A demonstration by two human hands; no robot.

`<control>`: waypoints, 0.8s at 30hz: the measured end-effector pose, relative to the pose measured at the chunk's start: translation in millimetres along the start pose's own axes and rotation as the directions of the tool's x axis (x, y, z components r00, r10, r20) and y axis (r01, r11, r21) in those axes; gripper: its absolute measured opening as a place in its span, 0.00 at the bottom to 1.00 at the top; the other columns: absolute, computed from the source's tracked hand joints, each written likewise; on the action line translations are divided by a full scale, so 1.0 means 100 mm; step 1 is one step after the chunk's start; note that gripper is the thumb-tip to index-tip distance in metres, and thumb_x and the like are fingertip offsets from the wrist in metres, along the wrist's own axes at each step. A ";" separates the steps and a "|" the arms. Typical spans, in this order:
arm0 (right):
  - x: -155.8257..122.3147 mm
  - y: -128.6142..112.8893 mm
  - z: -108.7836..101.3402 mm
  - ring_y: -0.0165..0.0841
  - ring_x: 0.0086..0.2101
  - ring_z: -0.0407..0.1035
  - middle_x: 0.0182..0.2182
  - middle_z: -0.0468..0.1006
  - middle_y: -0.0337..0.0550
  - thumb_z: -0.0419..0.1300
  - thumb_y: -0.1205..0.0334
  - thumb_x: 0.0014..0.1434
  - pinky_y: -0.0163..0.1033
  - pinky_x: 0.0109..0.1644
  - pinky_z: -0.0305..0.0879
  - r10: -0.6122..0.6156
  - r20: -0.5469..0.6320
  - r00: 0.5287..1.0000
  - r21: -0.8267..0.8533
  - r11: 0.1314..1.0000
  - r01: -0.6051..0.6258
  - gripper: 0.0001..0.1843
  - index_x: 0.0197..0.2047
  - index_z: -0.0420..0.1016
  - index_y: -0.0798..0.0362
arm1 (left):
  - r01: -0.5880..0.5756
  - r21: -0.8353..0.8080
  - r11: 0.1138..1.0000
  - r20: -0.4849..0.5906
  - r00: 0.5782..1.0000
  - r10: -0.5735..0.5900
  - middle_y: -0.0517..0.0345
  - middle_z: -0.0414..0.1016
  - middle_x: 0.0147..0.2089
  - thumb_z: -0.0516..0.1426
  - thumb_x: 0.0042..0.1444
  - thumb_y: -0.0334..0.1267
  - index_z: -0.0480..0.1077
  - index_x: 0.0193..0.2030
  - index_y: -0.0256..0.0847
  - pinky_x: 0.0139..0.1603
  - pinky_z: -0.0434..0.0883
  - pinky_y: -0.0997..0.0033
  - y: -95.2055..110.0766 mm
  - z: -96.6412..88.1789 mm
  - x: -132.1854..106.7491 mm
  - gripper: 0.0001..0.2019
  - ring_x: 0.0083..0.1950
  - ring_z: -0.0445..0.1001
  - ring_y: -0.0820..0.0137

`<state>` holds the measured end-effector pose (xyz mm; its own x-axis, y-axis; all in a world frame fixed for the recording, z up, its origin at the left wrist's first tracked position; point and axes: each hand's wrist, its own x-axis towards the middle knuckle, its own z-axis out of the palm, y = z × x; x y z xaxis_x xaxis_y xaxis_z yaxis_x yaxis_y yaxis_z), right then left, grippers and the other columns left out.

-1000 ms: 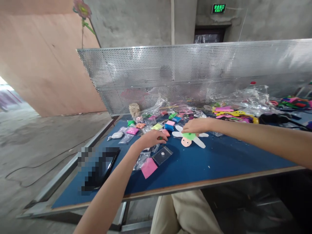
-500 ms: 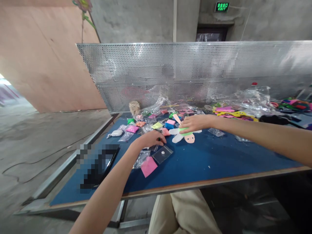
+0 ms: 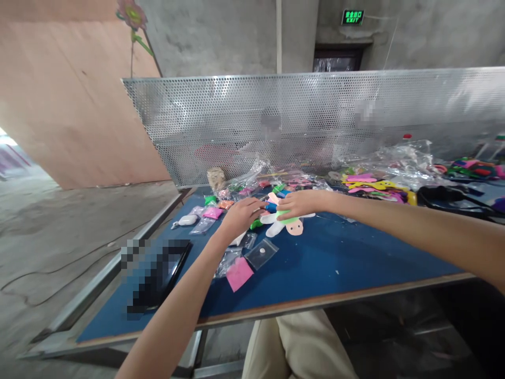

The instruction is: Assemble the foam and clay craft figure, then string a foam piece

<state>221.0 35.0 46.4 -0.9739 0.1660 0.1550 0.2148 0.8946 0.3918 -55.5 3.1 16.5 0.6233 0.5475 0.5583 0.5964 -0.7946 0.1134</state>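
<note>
My right hand [image 3: 296,205] is over a winged cut-out figure [image 3: 294,227], fingers closed on its green body. The figure has pale wings and a peach head with two dark eye dots; part of its body is hidden under the hand. My left hand [image 3: 242,217] reaches in from the left with fingers drawn together, their tips beside a blue packet [image 3: 271,208]. What those fingers hold, if anything, cannot be made out. Just below them lies a green packet [image 3: 256,224]. Nearer to me are a clear zip bag [image 3: 262,253] with a small white piece and a pink square [image 3: 240,273].
A white earphone case [image 3: 188,220], a bright pink packet [image 3: 213,212] and a dark flat device [image 3: 169,273], partly blurred, lie on the left. Colourful cut-out shapes [image 3: 374,185] and crumpled clear plastic [image 3: 402,158] pile up at the back right, before a perforated metal screen [image 3: 236,116].
My left hand has moved up and away from the green packet to the blue one. My right hand has shifted slightly left with the figure. The view has tilted up a little.
</note>
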 end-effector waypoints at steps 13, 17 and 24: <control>0.20 -0.39 -0.21 0.38 0.51 0.69 0.53 0.74 0.48 0.51 0.70 0.66 0.45 0.50 0.67 0.149 -0.274 0.950 -0.010 0.987 -0.158 0.18 0.57 0.69 0.53 | 0.271 -0.532 0.802 -0.198 0.881 -0.430 0.56 0.82 0.38 0.59 0.60 0.48 0.80 0.41 0.42 0.41 0.72 0.69 0.18 0.08 0.04 0.14 0.38 0.78 0.66; 0.39 -0.45 -0.26 0.39 0.48 0.69 0.52 0.75 0.49 0.53 0.58 0.69 0.43 0.46 0.67 0.241 -0.405 0.882 -0.051 0.957 -0.285 0.17 0.57 0.70 0.53 | 0.218 -0.847 0.485 -0.021 0.897 -0.441 0.53 0.81 0.41 0.62 0.57 0.47 0.72 0.56 0.39 0.43 0.73 0.68 0.20 0.18 0.06 0.23 0.41 0.78 0.66; 0.39 -0.47 -0.09 0.35 0.45 0.70 0.45 0.78 0.44 0.51 0.60 0.70 0.41 0.45 0.67 0.331 -0.440 0.835 0.053 0.938 -0.344 0.13 0.51 0.75 0.49 | 0.228 -0.867 0.444 0.107 0.954 -0.281 0.48 0.77 0.53 0.56 0.62 0.44 0.67 0.63 0.41 0.53 0.71 0.65 0.20 0.06 0.03 0.23 0.53 0.75 0.62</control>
<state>173.9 -4.2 42.6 -0.7097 0.2523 0.6578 0.5321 0.8039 0.2658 -38.9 -9.5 15.9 0.4813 0.7733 0.4126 -0.0315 -0.4552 0.8898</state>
